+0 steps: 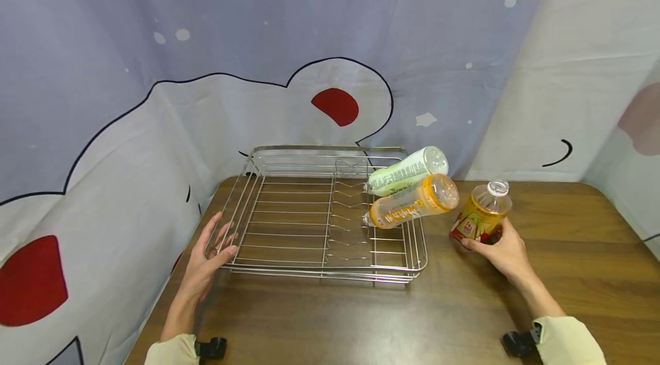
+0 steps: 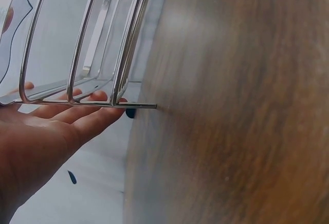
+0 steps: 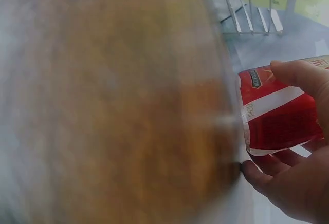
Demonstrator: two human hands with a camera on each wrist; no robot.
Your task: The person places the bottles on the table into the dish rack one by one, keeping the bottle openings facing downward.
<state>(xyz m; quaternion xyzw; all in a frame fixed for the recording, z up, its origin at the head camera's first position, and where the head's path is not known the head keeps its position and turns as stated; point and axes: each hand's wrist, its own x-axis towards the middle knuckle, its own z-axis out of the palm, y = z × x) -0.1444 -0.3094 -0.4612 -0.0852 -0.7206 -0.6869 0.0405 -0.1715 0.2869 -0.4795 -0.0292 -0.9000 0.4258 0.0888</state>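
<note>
My left hand (image 1: pixel 203 259) lies at the front left corner of a wire dish rack (image 1: pixel 289 266), its thumb along the front and its fingers spread against the left end. In the left wrist view those long, nearly straight fingers (image 2: pixel 92 121) touch the rack's wires. My right hand (image 1: pixel 507 250) holds a clear plastic bottle (image 1: pixel 479 213) with a yellow and red label, low down between thumb and fingers. The bottle stands upright, leaning slightly, right of the rack. A green-labelled bottle (image 1: pixel 404 173) and an orange-labelled bottle (image 1: pixel 407 204) lie slanted in the rack's right part, necks toward the left.
The rack sits on a wooden table (image 1: pixel 361 319) near its back left. Bent wire dividers (image 1: pixel 348 210) run front to back through its middle. A patterned curtain (image 1: pixel 247 38) hangs behind and along the left side.
</note>
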